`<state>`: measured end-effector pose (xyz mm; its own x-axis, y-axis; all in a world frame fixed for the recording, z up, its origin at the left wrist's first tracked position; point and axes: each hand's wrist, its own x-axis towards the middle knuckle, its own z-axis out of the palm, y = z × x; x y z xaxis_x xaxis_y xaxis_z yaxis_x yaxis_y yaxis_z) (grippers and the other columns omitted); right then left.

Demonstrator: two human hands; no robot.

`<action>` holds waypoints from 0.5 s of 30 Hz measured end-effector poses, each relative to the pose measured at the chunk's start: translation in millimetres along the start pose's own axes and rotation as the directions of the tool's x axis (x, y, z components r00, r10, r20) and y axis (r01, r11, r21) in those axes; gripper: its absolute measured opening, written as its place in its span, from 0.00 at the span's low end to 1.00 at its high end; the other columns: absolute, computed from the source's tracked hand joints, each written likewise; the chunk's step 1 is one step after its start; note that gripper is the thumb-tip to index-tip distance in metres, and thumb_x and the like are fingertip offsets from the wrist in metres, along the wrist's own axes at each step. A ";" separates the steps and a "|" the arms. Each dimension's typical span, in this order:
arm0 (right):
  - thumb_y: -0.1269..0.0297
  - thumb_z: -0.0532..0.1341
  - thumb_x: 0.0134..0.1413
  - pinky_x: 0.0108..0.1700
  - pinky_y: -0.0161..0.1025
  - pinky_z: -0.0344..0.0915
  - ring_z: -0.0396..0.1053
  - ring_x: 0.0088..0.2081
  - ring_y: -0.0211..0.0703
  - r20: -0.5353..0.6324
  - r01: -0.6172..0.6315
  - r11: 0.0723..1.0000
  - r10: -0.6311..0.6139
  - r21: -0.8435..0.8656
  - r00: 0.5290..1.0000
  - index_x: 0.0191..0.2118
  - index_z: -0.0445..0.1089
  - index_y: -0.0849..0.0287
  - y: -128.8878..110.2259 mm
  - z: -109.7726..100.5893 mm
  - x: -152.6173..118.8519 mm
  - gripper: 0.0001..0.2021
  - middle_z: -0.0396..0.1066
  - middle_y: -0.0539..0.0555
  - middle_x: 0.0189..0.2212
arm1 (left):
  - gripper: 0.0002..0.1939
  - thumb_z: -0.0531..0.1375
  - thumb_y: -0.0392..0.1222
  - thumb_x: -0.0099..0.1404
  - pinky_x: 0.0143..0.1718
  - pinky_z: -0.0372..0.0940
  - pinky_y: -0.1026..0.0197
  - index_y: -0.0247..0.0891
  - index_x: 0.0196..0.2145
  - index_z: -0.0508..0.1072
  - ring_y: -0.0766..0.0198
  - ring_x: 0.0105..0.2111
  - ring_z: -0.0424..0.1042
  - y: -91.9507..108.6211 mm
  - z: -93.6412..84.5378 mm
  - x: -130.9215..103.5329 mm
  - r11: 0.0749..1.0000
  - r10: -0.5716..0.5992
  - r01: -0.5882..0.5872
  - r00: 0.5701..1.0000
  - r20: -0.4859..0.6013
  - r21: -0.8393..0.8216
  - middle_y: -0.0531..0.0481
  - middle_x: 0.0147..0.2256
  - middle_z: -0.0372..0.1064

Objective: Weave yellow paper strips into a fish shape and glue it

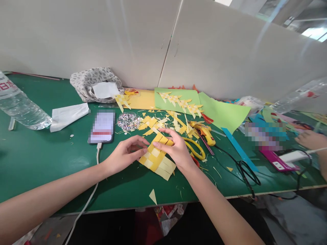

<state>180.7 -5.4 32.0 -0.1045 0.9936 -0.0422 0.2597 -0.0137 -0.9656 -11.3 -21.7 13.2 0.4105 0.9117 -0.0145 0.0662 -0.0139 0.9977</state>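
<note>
A woven piece of yellow and pale yellow paper strips (156,154) is held tilted above the green table. My right hand (176,148) pinches its upper right part, thumb on top and fingers behind. At its left edge, my left hand (130,151) has thumb and fingertips closed on the paper. Beyond the hands lie cut yellow paper scraps (150,123) and a round clear tray of small beads (128,121). Yellow-handled scissors (200,153) lie just right of my right hand, partly hidden by it. Several finished-looking woven fish shapes (178,101) rest on green paper (217,112).
A phone (103,126) with a white cable and a water bottle (25,105) are at left. A yellow glue gun (207,133), its black cord and a blue strip (240,149) lie right. Another person's hand (310,139) is at far right.
</note>
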 end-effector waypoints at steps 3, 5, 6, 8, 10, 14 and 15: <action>0.62 0.67 0.37 0.37 0.39 0.68 0.69 0.41 0.46 -0.005 0.000 1.000 0.000 -0.008 1.000 0.46 0.66 0.52 -1.4 1.3 -0.9 0.24 0.68 0.53 0.42 | 0.10 0.56 0.45 0.60 0.29 0.65 0.65 0.39 0.38 0.67 0.66 0.32 0.67 1.3 -0.6 0.1 1.000 0.000 0.000 1.000 -0.008 0.005 0.50 0.35 0.66; 0.62 0.67 0.37 0.36 0.40 0.69 0.69 0.41 0.47 -0.012 -0.008 1.000 0.008 -0.009 1.000 0.46 0.66 0.53 -2.2 1.7 -0.9 0.25 0.68 0.54 0.42 | 0.10 0.56 0.46 0.60 0.29 0.66 0.65 0.38 0.37 0.67 0.66 0.32 0.67 2.3 -0.9 0.3 1.000 -0.008 0.008 1.000 -0.010 0.008 0.50 0.35 0.65; 0.62 0.67 0.36 0.36 0.40 0.69 0.69 0.41 0.47 -0.010 -0.012 1.000 0.012 -0.004 1.000 0.46 0.66 0.53 -2.3 1.7 -0.7 0.25 0.68 0.54 0.41 | 0.10 0.56 0.46 0.60 0.29 0.66 0.65 0.38 0.37 0.68 0.66 0.32 0.67 2.7 -0.9 0.4 1.000 -0.011 0.012 1.000 -0.011 0.009 0.50 0.35 0.65; 0.62 0.67 0.36 0.36 0.40 0.69 0.69 0.40 0.47 -0.003 -0.015 1.000 0.015 0.004 1.000 0.46 0.66 0.53 -1.8 1.2 -0.2 0.25 0.69 0.54 0.40 | 0.10 0.56 0.46 0.60 0.30 0.66 0.65 0.38 0.36 0.68 0.67 0.32 0.66 3.2 -0.8 0.5 1.000 -0.019 0.019 1.000 -0.014 0.007 0.51 0.35 0.66; 0.62 0.67 0.36 0.37 0.41 0.69 0.70 0.40 0.47 0.003 -0.013 1.000 0.013 -0.002 1.000 0.46 0.66 0.53 -0.5 0.6 0.1 0.25 0.70 0.54 0.39 | 0.10 0.56 0.46 0.60 0.30 0.67 0.65 0.38 0.37 0.67 0.67 0.32 0.66 3.4 -0.5 0.7 0.999 -0.036 0.036 0.999 -0.030 -0.006 0.51 0.34 0.65; 0.59 0.67 0.38 0.38 0.43 0.68 0.70 0.40 0.48 0.020 0.011 1.000 -0.010 -0.028 1.000 0.47 0.65 0.52 0.6 1.8 -0.5 0.26 0.70 0.53 0.37 | 0.13 0.58 0.49 0.59 0.28 0.65 0.66 0.38 0.38 0.66 0.67 0.31 0.66 2.6 0.1 1.4 0.994 -0.105 0.105 0.994 -0.021 -0.027 0.52 0.33 0.65; 0.59 0.67 0.38 0.38 0.42 0.68 0.70 0.40 0.48 0.029 0.016 0.999 -0.016 -0.032 0.999 0.47 0.65 0.52 0.0 2.8 -0.9 0.26 0.70 0.53 0.37 | 0.14 0.58 0.50 0.58 0.27 0.65 0.66 0.38 0.37 0.67 0.67 0.30 0.65 2.0 0.1 1.8 0.992 -0.123 0.123 0.992 -0.004 -0.014 0.52 0.31 0.65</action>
<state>178.2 -6.6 31.3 -0.1363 0.9901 -0.0346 0.2889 0.0063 -0.9573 -10.3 -20.1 15.2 0.3955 0.9082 -0.1367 0.1035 0.1038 0.9892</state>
